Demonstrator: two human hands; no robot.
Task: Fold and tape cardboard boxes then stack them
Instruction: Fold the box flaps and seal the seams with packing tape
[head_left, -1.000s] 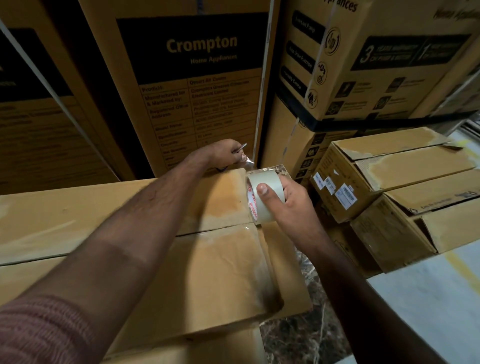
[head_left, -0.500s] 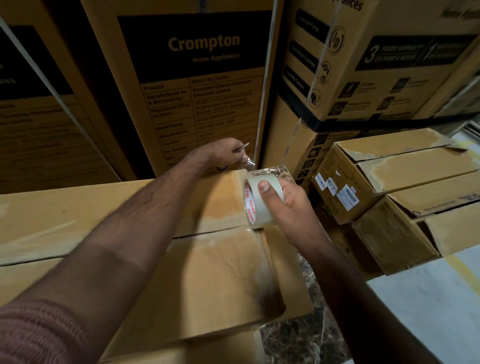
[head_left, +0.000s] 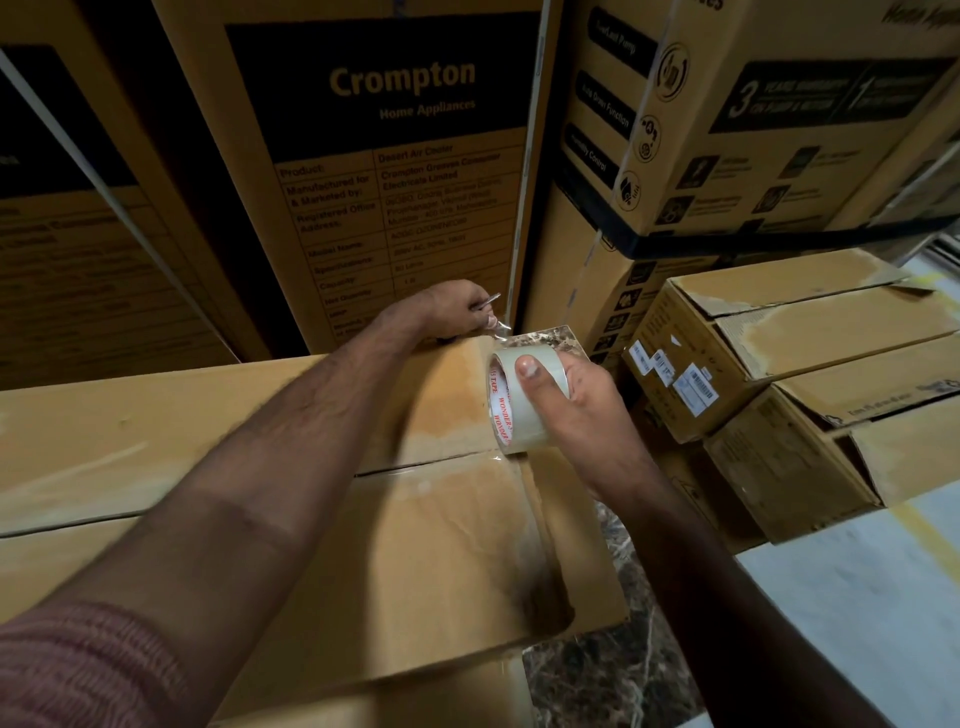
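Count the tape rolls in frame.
1. The tape roll is gripped in the right hand, above the box at its right end. Others may sit out of view behind the stacked cartons.

A tall Crompton carton (head_left: 374, 171) stands at twelve o'clock, its black panel reading "Crompton Home Appliances" above a printed product table. Just beside it at ten o'clock stands another tall printed carton (head_left: 78, 249). At one o'clock a warranty-printed carton (head_left: 779, 119), marked with a "3" and icons, sits on a lower printed carton (head_left: 587, 270). Dark marbled floor (head_left: 602, 675) shows at five o'clock, and a pale surface with a yellow stripe (head_left: 857, 613) lies at four o'clock.
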